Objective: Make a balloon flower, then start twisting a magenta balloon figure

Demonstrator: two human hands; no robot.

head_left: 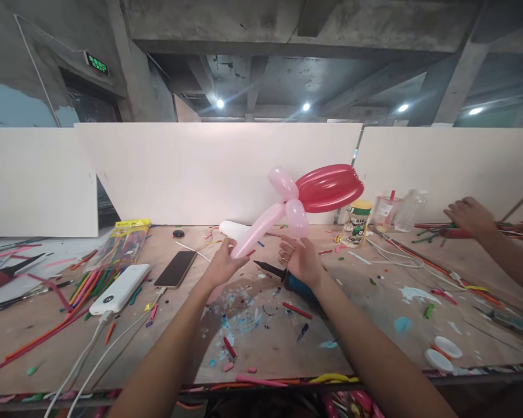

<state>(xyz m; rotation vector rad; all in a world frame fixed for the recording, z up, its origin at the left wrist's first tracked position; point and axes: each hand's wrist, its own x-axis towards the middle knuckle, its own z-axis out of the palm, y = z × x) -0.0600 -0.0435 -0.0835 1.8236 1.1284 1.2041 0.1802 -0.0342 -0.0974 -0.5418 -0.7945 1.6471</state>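
A twisted balloon figure (303,197) is held up over the table: a long pale pink stem, two small pink bubbles and a red looped part at the upper right. My left hand (222,264) is closed around the lower end of the pink stem. My right hand (300,258) is just under the small pink bubble, palm up, fingers curled and apart, not gripping it. A black and blue balloon pump (276,274) lies on the table right beneath my right hand.
A white power bank (119,288) and a phone (175,269) lie left, with cables running to the near edge. A pack of long balloons (126,238) is beyond them. Cups and a bottle (386,213) stand at the back right. Another person's hand (470,216) reaches in at the right. Balloon scraps litter the wooden table (270,348).
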